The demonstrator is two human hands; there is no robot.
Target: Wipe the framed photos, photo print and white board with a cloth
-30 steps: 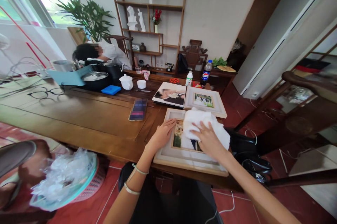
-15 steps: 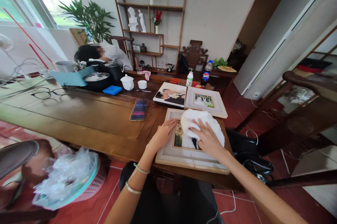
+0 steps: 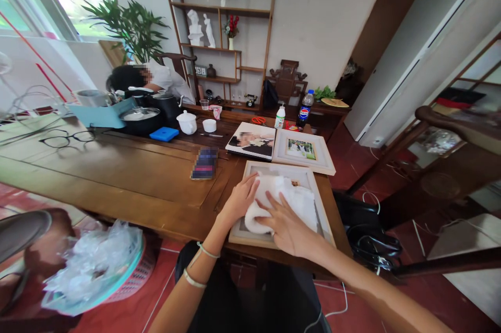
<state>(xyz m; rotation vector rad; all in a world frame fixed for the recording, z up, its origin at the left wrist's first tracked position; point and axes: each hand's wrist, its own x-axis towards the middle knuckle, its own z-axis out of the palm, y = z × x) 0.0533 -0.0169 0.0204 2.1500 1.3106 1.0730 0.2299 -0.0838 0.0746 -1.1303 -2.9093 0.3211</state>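
Observation:
Spread over a white towel [image 3: 303, 205], my right hand [image 3: 287, 223] presses down with its fingers apart. The towel lies bunched on a pale wooden picture frame [image 3: 323, 192] at the table's near edge and hides most of its picture. My left hand [image 3: 239, 200] rests on the frame's left side, fingers stretched out, their tips by the towel's edge. Just behind stands a second framed photo [image 3: 324, 153], lying flat. Left of that one is a photo panel [image 3: 250, 141] with a white background.
A phone [image 3: 204, 163] lies left of the frame on the wooden table [image 3: 156, 181]. Farther back are a cola bottle [image 3: 305, 108], a white bottle [image 3: 280, 117], orange scissors [image 3: 258, 120] and a lidded white cup [image 3: 187, 122]. A person [image 3: 168, 80] leans at the far side.
My right hand has slid the towel left and toward me across the frame, covering the picture's left part. My left hand stays at the frame's left side.

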